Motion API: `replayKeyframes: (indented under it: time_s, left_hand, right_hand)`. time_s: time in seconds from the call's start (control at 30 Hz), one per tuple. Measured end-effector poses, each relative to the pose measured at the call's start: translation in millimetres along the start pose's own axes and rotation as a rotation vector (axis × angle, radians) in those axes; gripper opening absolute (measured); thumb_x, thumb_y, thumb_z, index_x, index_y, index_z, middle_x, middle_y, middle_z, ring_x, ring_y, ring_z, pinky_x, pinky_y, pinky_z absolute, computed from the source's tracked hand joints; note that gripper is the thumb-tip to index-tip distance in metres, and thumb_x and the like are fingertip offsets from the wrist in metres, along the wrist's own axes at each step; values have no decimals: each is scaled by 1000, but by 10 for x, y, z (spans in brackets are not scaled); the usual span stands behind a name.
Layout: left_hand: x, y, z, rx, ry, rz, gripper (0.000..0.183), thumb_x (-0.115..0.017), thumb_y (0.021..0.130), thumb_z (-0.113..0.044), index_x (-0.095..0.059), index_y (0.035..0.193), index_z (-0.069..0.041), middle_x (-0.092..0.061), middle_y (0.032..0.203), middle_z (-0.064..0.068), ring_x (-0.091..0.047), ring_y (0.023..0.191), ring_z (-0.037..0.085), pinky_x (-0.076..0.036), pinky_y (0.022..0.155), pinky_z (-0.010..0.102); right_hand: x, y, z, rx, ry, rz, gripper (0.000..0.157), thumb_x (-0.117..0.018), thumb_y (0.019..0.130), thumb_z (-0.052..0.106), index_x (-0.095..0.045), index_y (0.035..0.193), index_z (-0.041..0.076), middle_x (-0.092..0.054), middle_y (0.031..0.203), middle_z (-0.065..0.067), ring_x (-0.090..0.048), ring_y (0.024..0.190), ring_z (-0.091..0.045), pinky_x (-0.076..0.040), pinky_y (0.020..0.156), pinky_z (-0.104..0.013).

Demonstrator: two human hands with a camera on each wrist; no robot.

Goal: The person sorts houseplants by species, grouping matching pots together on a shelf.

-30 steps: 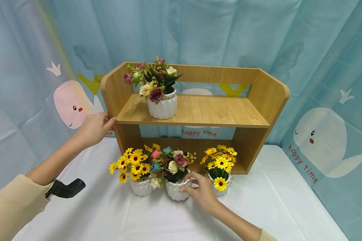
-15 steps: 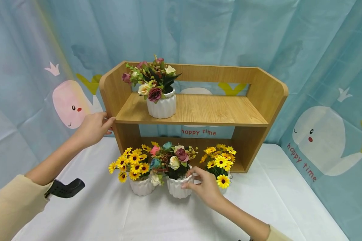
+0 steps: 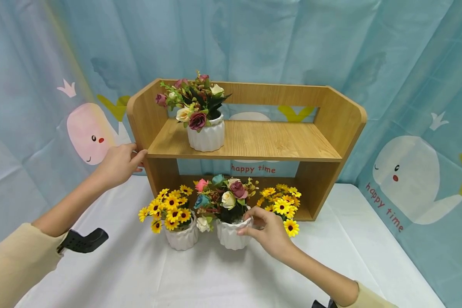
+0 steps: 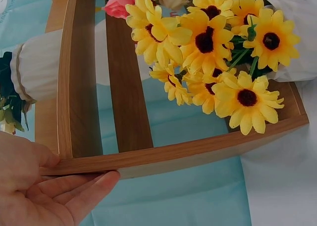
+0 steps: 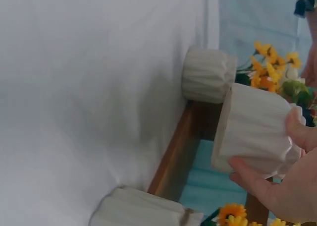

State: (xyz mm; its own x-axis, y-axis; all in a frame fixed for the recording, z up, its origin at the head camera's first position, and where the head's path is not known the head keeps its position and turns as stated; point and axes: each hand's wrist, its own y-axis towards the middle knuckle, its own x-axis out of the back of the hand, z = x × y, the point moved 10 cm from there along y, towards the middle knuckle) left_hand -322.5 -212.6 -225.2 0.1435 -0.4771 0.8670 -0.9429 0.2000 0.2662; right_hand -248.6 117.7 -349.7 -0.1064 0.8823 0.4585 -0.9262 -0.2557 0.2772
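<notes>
My left hand (image 3: 119,166) grips the left side panel (image 3: 148,117) of a two-tier wooden shelf (image 3: 277,139). In the left wrist view its thumb and fingers (image 4: 91,194) lie on opposite sides of the panel edge. My right hand (image 3: 271,233) holds a fluted white flowerpot (image 3: 231,236) by its right side, thumb in front. Pink, blue, cream and mauve artificial roses (image 3: 228,200) fill this pot. The right wrist view shows the pot (image 5: 255,129) apart from the cloth, in front of the shelf. Behind my right hand, the right sunflower pot is mostly hidden in the head view.
A white pot of sunflowers (image 3: 182,237) stands on the white cloth (image 3: 200,282) to the left. Other sunflowers (image 3: 282,205) show at the right. A rose pot (image 3: 205,137) sits on the upper tier's left. A blue curtain (image 3: 262,42) hangs behind.
My right hand has lifted the rose pot slightly and carried it to the right, away from the left sunflowers and over the right sunflower pot in view. My left hand stays on the shelf.
</notes>
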Motion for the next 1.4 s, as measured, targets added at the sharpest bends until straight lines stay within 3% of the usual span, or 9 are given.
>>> replayKeyframes:
  time_s: [0.27, 0.57, 0.8, 1.13, 1.4]
  left_hand:
    - [-25, 3, 13, 10, 1, 9, 45, -42, 108, -24, -55, 115, 18, -69, 96, 32, -73, 75, 34, -60, 62, 39]
    - [-15, -6, 17, 20, -5, 12, 45, -42, 108, -23, -54, 116, 19, -68, 98, 34, -73, 76, 36, -61, 66, 43]
    - [-13, -7, 7, 14, -1, 9, 45, -43, 108, -23, -55, 116, 19, -69, 98, 34, -73, 75, 35, -60, 64, 41]
    - [-14, -2, 11, 12, -7, 10, 45, -43, 108, -24, -55, 116, 19, -68, 98, 34, -73, 76, 36, -60, 63, 40]
    - [-14, 2, 18, 12, -11, 12, 45, -42, 108, -24, -55, 116, 19, -68, 98, 34, -73, 76, 36, -60, 64, 42]
  right_hand:
    - [118, 21, 78, -51, -3, 4, 22, -84, 79, 12, -67, 92, 12, -70, 99, -5, -74, 91, -26, -59, 71, -26]
    - [286, 45, 256, -42, -14, 5, 20, -82, 82, 13, -67, 94, 9, -69, 104, -9, -74, 90, -25, -58, 72, -24]
    - [414, 56, 364, -23, -37, 0, 19, -83, 81, 13, -68, 92, 11, -70, 102, -7, -73, 88, -25, -53, 62, -26]
    - [591, 41, 520, -21, -47, 29, 20, -81, 85, 18, -67, 95, 10, -67, 108, -9, -74, 95, -26, -59, 75, -27]
    - [745, 82, 686, -18, -60, 44, 21, -79, 86, 17, -66, 98, 6, -71, 106, -10, -75, 86, -19, -59, 73, -30]
